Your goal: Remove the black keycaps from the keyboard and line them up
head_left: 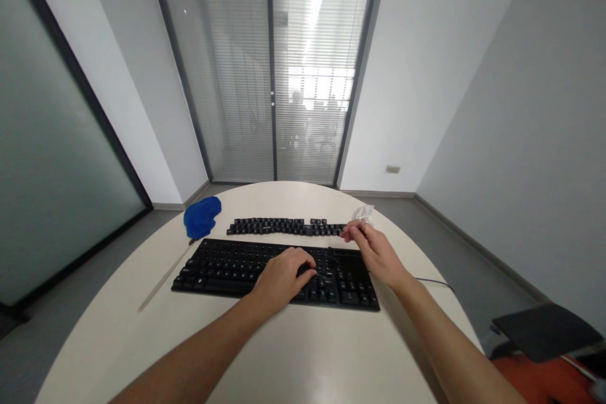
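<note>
A black keyboard [222,265] lies on the round table, with some bare patches among its keys at the upper right. My left hand [286,271] rests over the middle of it, thumb and index finger apart above the keys right of centre. Behind the keyboard, loose black keycaps [269,226] stand in rows. At the right end of those rows is my right hand [372,249], its thumb and index fingertips pressed together. Whatever sits between those fingertips is too small to make out.
A blue cloth [202,216] lies at the table's left edge, beside a thin brush-like stick [165,278]. Crumpled clear plastic [363,213] is behind my right hand. A cable [433,281] crosses the right edge of the pale table [322,353]. A chair [544,331] stands at the lower right.
</note>
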A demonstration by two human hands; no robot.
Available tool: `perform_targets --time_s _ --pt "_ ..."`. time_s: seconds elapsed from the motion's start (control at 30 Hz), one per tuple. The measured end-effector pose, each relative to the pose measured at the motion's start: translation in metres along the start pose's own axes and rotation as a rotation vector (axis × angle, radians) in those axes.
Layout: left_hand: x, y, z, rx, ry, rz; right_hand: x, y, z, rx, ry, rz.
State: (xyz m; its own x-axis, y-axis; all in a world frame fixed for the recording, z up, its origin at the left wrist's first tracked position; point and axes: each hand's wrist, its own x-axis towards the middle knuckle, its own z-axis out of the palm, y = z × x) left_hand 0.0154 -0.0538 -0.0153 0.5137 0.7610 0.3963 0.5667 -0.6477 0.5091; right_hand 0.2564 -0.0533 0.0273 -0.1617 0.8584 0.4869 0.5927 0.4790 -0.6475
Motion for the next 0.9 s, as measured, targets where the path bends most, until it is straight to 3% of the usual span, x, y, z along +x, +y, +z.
perform_targets --time_s 0.23,0.33,0.57,0.77,0.9 --pt "0.0012 -0.003 0.0018 -0.016 0.08 -0.032 0.0012 0.0014 -0.0005 -0.282 -0.33 -0.016" --pt "0.0019 -0.005 0.0033 -0.035 0.101 -0.058 -0.0002 0.0028 0.0009 -0.249 -0.405 -0.003" --pt "0.0022 -0.0069 0.0046 -0.057 0.104 -0.072 -0.0035 0.0023 -0.0001 -0.059 -0.519 -0.036" --pt "0.0024 -0.0071 0.0045 -0.061 0.101 -0.075 -0.0037 0.0056 -0.0001 -0.116 -0.481 0.061" --pt "0.0023 -0.0073 0.0049 -0.067 0.102 -0.08 -0.0043 0.0059 -0.0005 -0.189 -0.525 0.079"
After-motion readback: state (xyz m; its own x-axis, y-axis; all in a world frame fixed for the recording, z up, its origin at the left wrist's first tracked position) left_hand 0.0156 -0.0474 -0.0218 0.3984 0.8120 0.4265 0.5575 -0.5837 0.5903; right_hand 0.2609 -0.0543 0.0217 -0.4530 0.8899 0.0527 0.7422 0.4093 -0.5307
